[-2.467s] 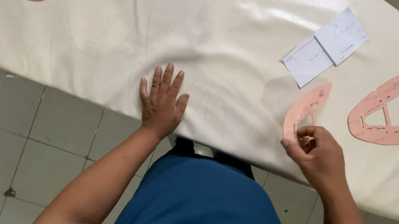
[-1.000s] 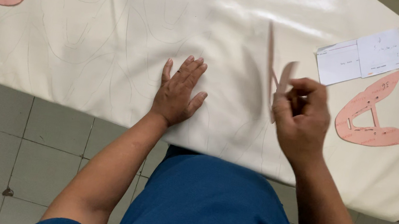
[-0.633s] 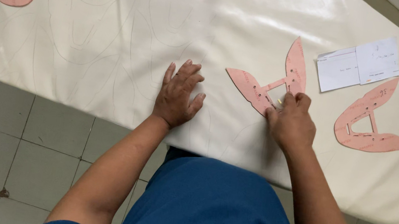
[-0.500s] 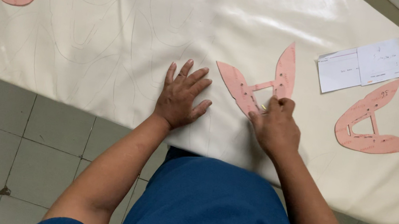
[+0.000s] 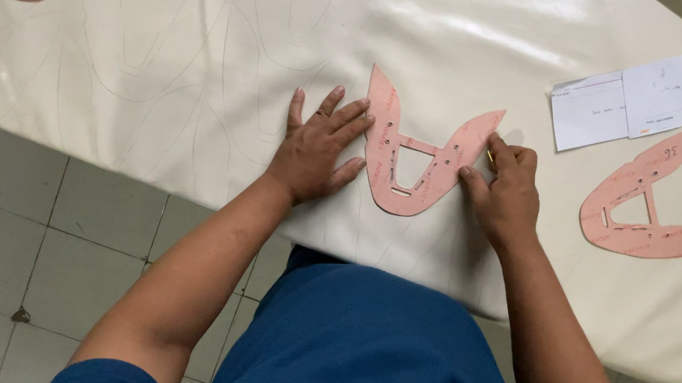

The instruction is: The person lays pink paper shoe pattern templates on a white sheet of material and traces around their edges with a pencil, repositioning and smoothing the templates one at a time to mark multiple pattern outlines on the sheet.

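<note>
At the centre of the frame the pink template (image 5: 414, 153) lies flat on the cream sheet (image 5: 195, 80), left hand (image 5: 320, 148) spread open at its edge, right hand (image 5: 503, 193) with a curled grip around something small and yellowish — too hidden to identify — so light pressure could let it slide off line.

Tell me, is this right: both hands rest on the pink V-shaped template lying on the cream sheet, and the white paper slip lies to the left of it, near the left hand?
Not quite. The white paper slip lies to the right of the pink template, beyond the right hand, not near the left hand. The head view shows this. The rest holds: both hands rest on the template, which lies flat on the cream sheet.
</note>
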